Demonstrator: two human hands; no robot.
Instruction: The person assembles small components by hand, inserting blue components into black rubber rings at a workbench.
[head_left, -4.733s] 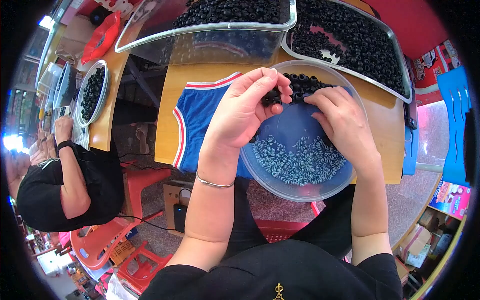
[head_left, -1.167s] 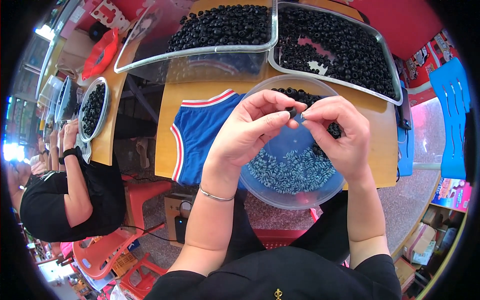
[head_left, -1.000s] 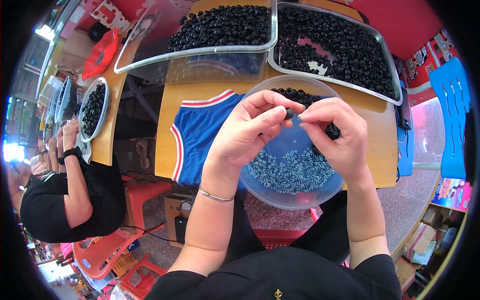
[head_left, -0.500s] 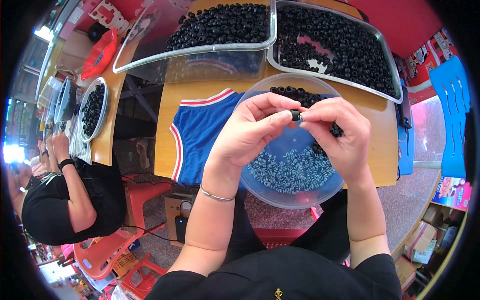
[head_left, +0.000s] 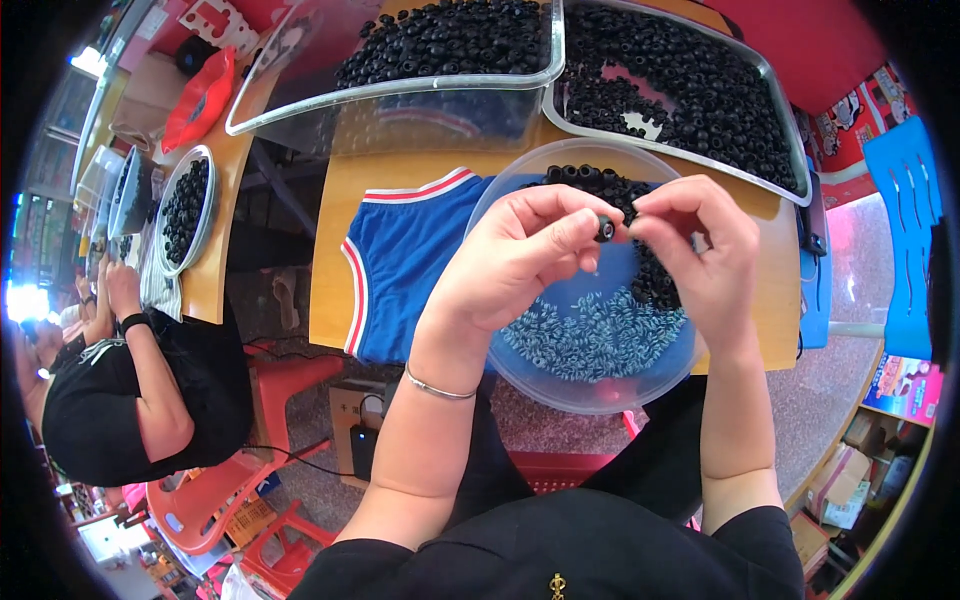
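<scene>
Across the wooden desk [head_left: 335, 205], a clear bin [head_left: 400, 88] and a tray [head_left: 690, 160] took up the far side, a blue garment [head_left: 400, 240] the left; bare wood showed at the right edge, speckled floor [head_left: 815, 385] beyond. A round tub [head_left: 600, 398] overhung the near edge. Above it, the left hand [head_left: 505, 255] pinched a black bead [head_left: 605, 230] between its fingers; the right hand [head_left: 725, 250], just beside, had its fingers drawn close together, their hold unclear.

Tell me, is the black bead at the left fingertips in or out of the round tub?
Out: the left hand pinches the black bead between thumb and fingers, held above the round tub.
</scene>
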